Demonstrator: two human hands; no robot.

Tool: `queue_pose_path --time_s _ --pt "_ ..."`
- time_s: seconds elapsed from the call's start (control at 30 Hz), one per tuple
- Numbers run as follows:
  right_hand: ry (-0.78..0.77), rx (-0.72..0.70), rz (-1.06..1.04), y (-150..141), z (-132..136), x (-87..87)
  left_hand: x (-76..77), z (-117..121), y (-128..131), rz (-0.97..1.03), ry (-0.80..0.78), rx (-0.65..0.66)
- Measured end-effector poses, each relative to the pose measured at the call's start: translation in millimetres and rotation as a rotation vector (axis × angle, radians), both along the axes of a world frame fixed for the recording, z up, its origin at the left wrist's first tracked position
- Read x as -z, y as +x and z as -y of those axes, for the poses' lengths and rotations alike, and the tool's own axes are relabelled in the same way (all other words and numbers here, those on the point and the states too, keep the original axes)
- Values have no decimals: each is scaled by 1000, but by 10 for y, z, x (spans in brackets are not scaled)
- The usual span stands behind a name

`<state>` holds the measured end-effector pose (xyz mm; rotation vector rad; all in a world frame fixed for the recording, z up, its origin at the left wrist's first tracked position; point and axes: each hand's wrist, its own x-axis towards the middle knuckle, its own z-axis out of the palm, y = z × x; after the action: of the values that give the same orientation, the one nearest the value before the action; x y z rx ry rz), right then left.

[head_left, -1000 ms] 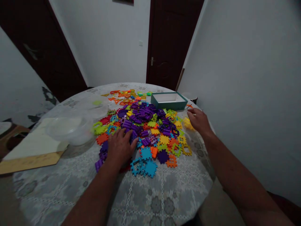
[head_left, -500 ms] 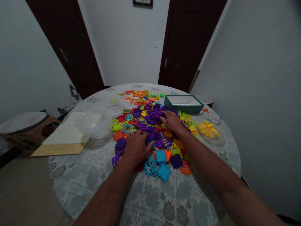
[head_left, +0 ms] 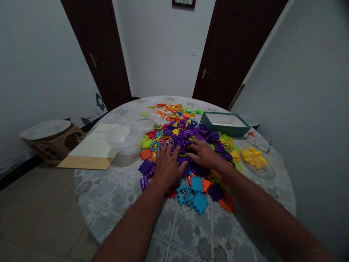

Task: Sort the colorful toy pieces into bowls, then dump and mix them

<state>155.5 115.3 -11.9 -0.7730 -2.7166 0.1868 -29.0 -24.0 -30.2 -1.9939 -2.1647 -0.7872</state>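
Note:
A heap of coloured plastic interlocking pieces [head_left: 188,140] covers the middle of a round table [head_left: 128,203] with a grey patterned cloth. My left hand [head_left: 169,165] lies flat on the near part of the heap, fingers stretched over purple pieces. My right hand [head_left: 202,154] rests beside it on the purple pieces, fingers spread and pointing left. The two hands almost touch. Blue pieces [head_left: 194,196] lie just in front of my hands.
A teal open box [head_left: 225,123] stands at the back right. Yellow pieces lie in a clear dish [head_left: 255,158] at the right, glasses behind it. A clear plastic tub [head_left: 124,137] and a flat board [head_left: 91,153] are at the left. A stool [head_left: 50,140] stands off the table's left.
My right hand has come from the yellow pieces at the right across to the purple pieces beside my left hand. The camera view has shifted left.

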Motion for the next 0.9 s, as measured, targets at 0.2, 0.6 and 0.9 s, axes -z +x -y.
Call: queue_pose_path --time_s 0.2,0.6,0.9 --pt "22 -75 165 316 302 -176 -56 15 -6 7 -68 54" --pt "90 45 -33 431 -160 -241 -105 50 -14 -4 -96 210" --pt "55 18 24 -754 -549 -264 -67 33 -21 5 -31 136"
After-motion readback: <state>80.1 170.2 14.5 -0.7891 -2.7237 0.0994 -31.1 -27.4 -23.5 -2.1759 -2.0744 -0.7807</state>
